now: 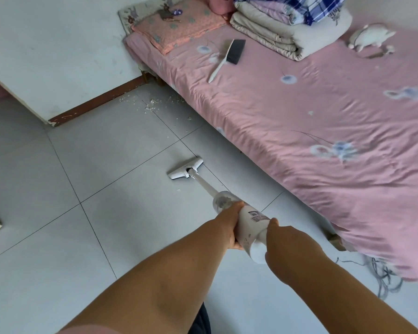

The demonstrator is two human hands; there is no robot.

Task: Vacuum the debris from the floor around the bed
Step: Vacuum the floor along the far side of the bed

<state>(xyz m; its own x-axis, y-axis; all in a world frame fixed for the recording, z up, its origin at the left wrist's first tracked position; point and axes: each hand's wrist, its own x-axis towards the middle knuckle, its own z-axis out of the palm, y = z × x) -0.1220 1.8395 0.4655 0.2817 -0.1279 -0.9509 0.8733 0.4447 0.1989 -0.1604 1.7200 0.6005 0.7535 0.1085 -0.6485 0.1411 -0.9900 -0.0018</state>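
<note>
1. Debris: pale crumbs on the floor by the skirting, near the bed corner.
2. Vacuum head: flat on the floor, well short of the debris.
3. Left hand: fingers curled round the vacuum, behind the dust cup.
4. Right hand: grips the vacuum's rear end; fingers mostly hidden.
5. Bed: pink sheet, brush on top.

No text can be read. The vacuum body carries a small printed label, and its characters are too small to resolve. Purple print on the folded quilt is blurred.
</note>
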